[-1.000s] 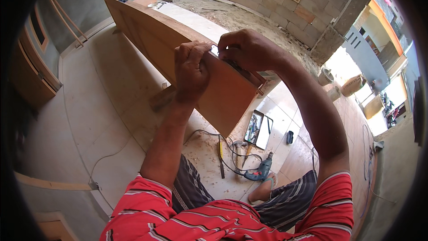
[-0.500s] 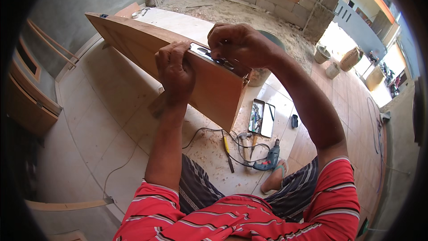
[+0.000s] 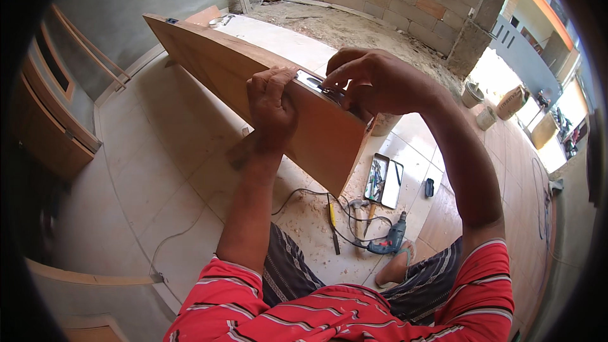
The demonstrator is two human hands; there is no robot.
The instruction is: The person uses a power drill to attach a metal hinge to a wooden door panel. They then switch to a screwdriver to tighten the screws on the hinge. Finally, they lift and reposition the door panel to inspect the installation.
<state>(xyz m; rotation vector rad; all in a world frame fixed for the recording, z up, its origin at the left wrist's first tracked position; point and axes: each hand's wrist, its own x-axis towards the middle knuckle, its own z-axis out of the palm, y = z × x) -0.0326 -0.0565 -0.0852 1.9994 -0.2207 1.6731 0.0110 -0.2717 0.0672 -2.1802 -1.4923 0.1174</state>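
A long wooden door panel (image 3: 323, 139) stands on its side, one narrow edge facing up. Let into that edge, toward the near end, is a shiny metal plate (image 3: 306, 78) with dark cut-outs. My left hand (image 3: 273, 107) is closed over the panel's upper edge beside the plate, fingers on top. Above the plate, my right hand (image 3: 377, 79) bends down with its fingers drawn together in a pinch. Its fingertips meet the near part of the plate, and whatever they hold is too small or hidden to make out.
On the tiled floor below lie a corded drill (image 3: 391, 234), a hammer (image 3: 358, 212), a yellow-handled tool (image 3: 333, 225) and an open tin of small tools (image 3: 383, 180), among wood shavings. Buckets (image 3: 472, 95) stand at the right. Another metal fitting (image 3: 171, 20) sits at the panel's far end.
The whole view has shifted, so everything sits further right. My right hand has moved nearer along the plate and lower, its fingers re-set. My left hand keeps its place on the panel.
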